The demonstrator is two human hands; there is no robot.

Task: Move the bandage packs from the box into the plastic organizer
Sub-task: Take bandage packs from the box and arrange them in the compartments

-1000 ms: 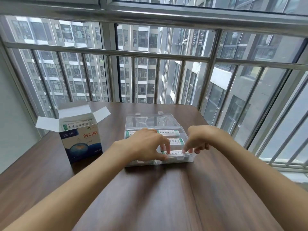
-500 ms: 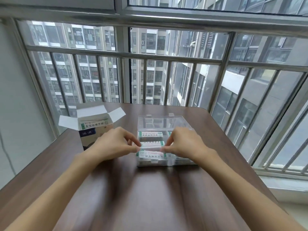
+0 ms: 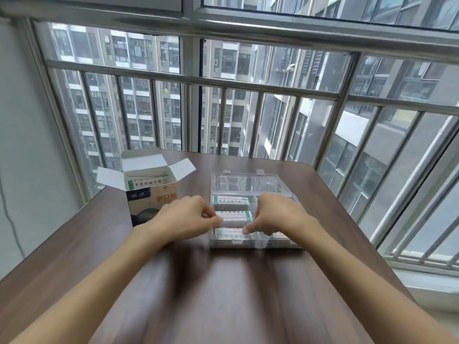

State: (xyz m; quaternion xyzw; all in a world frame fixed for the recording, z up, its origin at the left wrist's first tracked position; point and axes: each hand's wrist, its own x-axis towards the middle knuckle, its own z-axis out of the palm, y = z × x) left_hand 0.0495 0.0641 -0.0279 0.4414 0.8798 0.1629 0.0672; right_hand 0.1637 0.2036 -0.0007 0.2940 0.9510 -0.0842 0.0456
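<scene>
1. Since half a second ago both hands have stayed at the near row of the organizer, with the fingertips drawn closer together over the front pack; the view has tipped so the box now shows fully at centre left.
2. Three bandage packs (image 3: 231,200) lie in the left column of the clear plastic organizer (image 3: 248,184), one behind another, white with green ends. The nearest pack (image 3: 229,232) sits in the front left compartment, just below the middle of the frame.
3. More packs show in the right column, mostly hidden by the right hand.
4. The left hand (image 3: 185,217) has its fingers curled, thumb and fingertips pinching at the left end of the middle pack (image 3: 233,214), at the organizer's left wall.
5. The right hand (image 3: 275,214) is curled too, its forefinger and thumb pressing down on the nearest pack; whether it truly pinches it or only touches it I cannot tell.
6. The organizer's lid stands open, lying back toward the window.
7. The cardboard box (image 3: 151,194) stands upright at centre left, flaps open, with a pack (image 3: 146,183) inside at its mouth.
8. All rest on a dark wooden table (image 3: 223,294).
9. Beyond it, window bars (image 3: 223,83) and tall buildings fill the upper frame.
</scene>
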